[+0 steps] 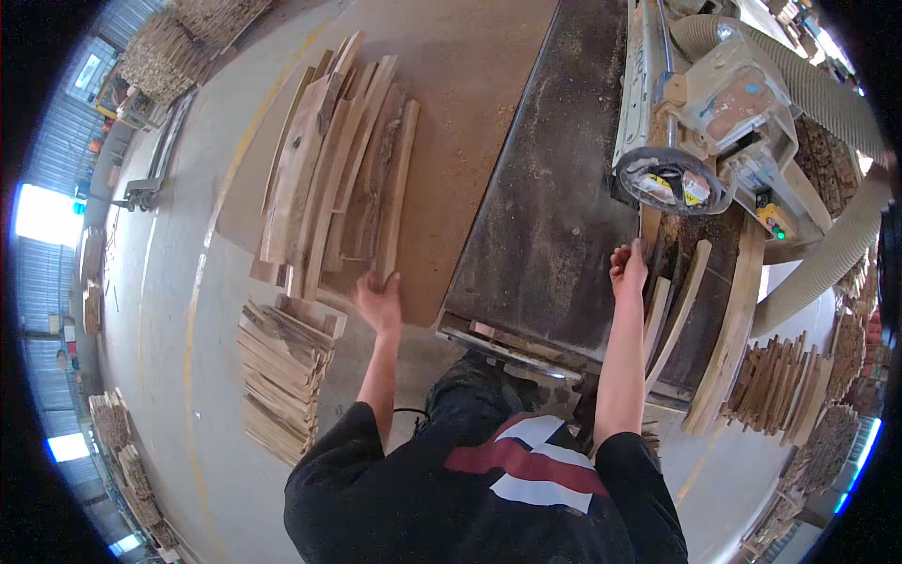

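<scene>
A concrete workshop floor [169,310] lies open left of the dark saw table [554,207]. The left hand [381,301] rests spread open on the near edge of the stacked boards [338,179]. The right hand [628,268] grips a thin wood strip [651,235] at the table's right edge, below the saw head [700,122].

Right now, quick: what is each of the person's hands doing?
Left hand: open, resting on the stacked rough boards.
Right hand: closed on a wood strip at the saw table.
</scene>
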Available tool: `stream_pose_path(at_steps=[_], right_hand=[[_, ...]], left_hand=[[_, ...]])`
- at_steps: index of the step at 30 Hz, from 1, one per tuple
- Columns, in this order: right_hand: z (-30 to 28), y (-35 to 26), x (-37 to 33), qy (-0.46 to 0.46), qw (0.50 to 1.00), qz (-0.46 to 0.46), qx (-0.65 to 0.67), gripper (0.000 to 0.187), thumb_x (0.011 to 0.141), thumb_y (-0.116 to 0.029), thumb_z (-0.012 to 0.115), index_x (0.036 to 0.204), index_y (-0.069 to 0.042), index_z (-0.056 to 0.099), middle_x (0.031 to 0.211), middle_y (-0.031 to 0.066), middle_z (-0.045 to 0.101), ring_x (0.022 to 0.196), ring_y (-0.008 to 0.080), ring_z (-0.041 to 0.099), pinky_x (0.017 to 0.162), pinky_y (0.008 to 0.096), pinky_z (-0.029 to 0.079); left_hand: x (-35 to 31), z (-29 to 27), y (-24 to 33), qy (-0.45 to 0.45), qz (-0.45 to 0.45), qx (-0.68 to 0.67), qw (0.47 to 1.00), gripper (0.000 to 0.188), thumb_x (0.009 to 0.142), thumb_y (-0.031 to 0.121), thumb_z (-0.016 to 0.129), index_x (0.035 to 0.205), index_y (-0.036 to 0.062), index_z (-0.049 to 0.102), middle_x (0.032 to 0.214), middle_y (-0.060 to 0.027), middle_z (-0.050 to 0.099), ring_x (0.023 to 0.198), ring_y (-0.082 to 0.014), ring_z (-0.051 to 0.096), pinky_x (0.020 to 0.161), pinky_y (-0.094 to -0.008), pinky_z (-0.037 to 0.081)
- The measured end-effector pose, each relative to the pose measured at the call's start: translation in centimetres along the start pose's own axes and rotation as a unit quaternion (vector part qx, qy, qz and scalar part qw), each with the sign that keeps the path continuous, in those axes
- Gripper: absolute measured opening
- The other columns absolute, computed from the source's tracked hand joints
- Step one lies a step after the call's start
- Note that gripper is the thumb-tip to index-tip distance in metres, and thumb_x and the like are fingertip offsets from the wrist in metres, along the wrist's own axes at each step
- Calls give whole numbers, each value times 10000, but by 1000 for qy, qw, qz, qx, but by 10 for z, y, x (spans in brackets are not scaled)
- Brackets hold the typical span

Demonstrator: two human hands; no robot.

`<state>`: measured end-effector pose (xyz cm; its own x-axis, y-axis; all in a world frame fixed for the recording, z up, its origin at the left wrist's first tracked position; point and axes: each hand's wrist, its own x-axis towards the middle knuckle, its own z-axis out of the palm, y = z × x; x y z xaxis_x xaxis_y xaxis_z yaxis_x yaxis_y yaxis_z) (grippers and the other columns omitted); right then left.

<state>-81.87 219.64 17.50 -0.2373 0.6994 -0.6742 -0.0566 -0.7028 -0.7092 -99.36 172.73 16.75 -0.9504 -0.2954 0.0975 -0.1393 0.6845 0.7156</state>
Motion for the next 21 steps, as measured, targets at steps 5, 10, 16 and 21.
stream_pose_path(at_steps=[5, 10, 16, 21], right_hand=[[-32, 44, -66, -82, 963, -170, -191, 270, 1031, -276, 576, 937, -33, 649, 800, 63, 685, 655, 130, 662, 540, 276, 477], [-91, 95, -148, -130, 972, -90, -172, 284, 1020, -337, 605, 1041, -60, 667, 908, 35, 705, 783, 115, 683, 647, 261, 509], [-152, 162, -218, -157, 972, 0, -173, 263, 1038, -327, 577, 1072, -81, 663, 945, 11, 700, 787, 107, 664, 651, 266, 490], [-194, 178, -242, -195, 963, 8, -186, 277, 1032, -329, 582, 1077, -66, 656, 952, 7, 697, 771, 101, 646, 659, 263, 485]], left_hand=[[-69, -6, 57, -198, 77, -89, 973, 765, 782, 295, 859, 1378, -25, 503, 985, -184, 688, 873, -316, 688, 720, -368, 532], [-127, -24, 94, -544, -182, -411, 708, 824, 924, 103, 581, 1604, 108, 115, 973, -145, 700, 767, -241, 708, 676, -362, 573], [-171, -25, 87, -588, -393, -475, 524, 484, 1014, 440, 491, 1330, 81, 568, 826, -103, 653, 752, -193, 626, 612, -316, 488], [-194, 16, 78, -561, -180, -162, 792, 605, 904, 658, 615, 1022, 67, 663, 828, -48, 667, 680, -138, 616, 568, -301, 441]])
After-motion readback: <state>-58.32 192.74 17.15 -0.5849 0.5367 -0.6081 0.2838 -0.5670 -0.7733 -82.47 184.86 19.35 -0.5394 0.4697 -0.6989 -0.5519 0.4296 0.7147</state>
